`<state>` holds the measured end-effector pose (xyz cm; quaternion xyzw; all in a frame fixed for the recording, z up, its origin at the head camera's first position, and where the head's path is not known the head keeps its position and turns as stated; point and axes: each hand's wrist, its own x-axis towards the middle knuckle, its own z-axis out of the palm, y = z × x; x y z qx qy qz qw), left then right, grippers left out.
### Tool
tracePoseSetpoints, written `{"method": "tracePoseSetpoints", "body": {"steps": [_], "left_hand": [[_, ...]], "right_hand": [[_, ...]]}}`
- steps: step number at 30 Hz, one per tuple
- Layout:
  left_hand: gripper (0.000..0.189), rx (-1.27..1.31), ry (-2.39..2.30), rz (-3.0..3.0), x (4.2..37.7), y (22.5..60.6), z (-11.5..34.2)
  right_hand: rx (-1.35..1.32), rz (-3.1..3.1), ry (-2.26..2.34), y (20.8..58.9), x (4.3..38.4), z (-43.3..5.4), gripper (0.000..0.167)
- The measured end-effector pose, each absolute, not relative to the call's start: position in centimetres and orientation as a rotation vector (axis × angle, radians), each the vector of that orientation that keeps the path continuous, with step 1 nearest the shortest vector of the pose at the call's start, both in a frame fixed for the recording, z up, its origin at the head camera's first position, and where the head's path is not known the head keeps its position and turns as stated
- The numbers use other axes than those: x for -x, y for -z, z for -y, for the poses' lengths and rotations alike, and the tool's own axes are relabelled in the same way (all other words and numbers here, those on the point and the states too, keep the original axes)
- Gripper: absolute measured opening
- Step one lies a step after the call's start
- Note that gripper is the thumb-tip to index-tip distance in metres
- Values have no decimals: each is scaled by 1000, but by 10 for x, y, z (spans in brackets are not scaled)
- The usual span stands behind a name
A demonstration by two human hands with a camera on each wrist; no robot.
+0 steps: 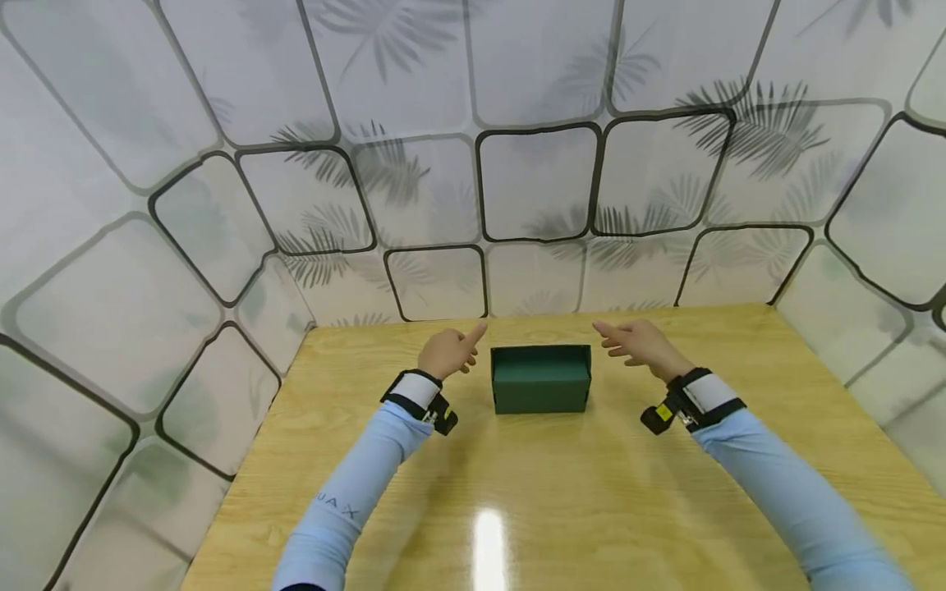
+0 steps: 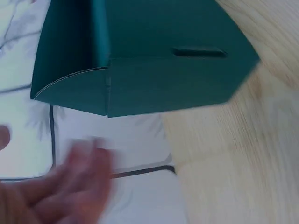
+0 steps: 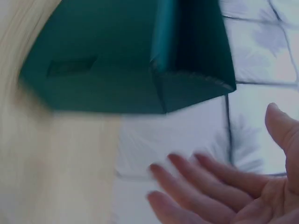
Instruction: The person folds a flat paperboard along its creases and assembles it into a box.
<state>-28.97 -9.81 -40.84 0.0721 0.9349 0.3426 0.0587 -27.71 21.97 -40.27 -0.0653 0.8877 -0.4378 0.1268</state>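
Note:
A dark green box [image 1: 540,396] with an open top stands on the wooden table, its long side facing me. In the left wrist view one end of the green box [image 2: 168,86] shows a narrow slot and a curved flap beside the opening. My left hand [image 1: 446,353] is just left of it, thumb pointing away from me, with a gap between hand and box. Over on the right side, my right hand [image 1: 641,343] is held apart from the box too, fingers loosely extended toward it. Both hands hold nothing.
The light wooden table [image 1: 562,484] runs up to a patterned curtain [image 1: 535,185] at the back. Similar patterned cloth [image 1: 111,304] hangs along the left side and the right. A bright light reflection lies on the near tabletop.

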Motion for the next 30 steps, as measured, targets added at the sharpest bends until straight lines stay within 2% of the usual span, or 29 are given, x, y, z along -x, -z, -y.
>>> {"method": "tracePoseSetpoints", "body": {"steps": [2, 5, 16, 22, 28, 30], "left_hand": [[81, -159, -1099, -2671, 294, 407, 98], [87, -103, -1151, -2489, 295, 413, 94], [87, -55, -1313, -2378, 277, 424, 79], [75, -116, -1366, -2391, 273, 427, 77], [60, -218, -1239, -2585, 274, 436, 77], [58, -254, -1176, -2655, 274, 439, 77]], "right_hand": [[134, -2377, 1366, 401, 284, -218, 75], [98, -2220, 1425, 406, 287, -212, 76], [-22, -2000, 1708, 438, 281, -207, 92], [-22, -2013, 1770, 441, 278, -208, 83], [78, -2043, 1837, 448, 276, -206, 61], [90, -2085, 1836, 449, 275, -203, 58]]}}
